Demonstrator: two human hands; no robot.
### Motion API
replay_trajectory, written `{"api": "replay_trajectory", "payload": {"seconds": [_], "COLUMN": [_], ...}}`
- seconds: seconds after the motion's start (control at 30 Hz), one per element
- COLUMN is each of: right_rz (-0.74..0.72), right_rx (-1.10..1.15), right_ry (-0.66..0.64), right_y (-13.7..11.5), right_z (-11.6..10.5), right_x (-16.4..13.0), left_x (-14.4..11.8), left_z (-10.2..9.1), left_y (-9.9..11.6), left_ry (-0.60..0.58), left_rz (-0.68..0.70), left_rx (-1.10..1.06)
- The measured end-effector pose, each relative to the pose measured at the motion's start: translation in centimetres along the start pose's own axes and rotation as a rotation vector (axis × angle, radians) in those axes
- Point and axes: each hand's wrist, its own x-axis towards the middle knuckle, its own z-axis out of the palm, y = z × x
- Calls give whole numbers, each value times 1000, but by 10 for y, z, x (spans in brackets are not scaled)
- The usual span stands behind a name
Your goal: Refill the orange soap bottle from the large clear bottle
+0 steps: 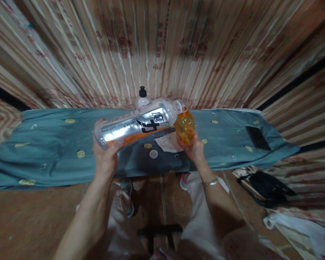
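Note:
My left hand (106, 155) grips the base of a large clear plastic bottle (137, 124) with a silver and orange label. It is tipped almost on its side, neck pointing right. Its mouth meets the top of a small orange bottle (184, 126), which my right hand (193, 148) holds upright from below. Both bottles hang above a teal cloth-covered table (43, 144). On the cloth beneath them lie a white cap (153, 154) and a white paper scrap (169, 142).
A clear bottle with a black cap (142, 98) stands at the table's back edge against a striped curtain. A black phone (258, 138) lies on the cloth at right. A black bag (268, 187) and white plastic bags (300, 227) sit on the floor, right.

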Motion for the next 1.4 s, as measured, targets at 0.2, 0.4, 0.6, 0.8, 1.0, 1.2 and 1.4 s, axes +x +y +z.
{"api": "replay_trajectory", "payload": {"seconds": [0.2, 0.4, 0.6, 0.8, 1.0, 1.2, 1.4], "right_rz": [-9, -13, 4, -8, -8, 0, -4], "right_rx": [4, 0, -1, 0, -15, 3, -1], "right_ry": [2, 0, -25, -7, 2, -11, -9], "right_y": [0, 0, 0, 1, -1, -2, 0], "right_z": [-1, -1, -1, 0, -1, -1, -1], "right_x": [-1, 0, 0, -1, -1, 0, 0], "left_x": [-1, -1, 1, 1, 1, 0, 1], "left_z": [2, 3, 2, 2, 3, 2, 0], "left_y": [2, 3, 3, 3, 4, 3, -1], "left_ry": [30, 22, -3, -5, -1, 7, -2], "left_rz": [-31, -25, -30, -28, -39, -31, -27], "left_rx": [-12, -41, -26, -29, -37, -24, -23]}}
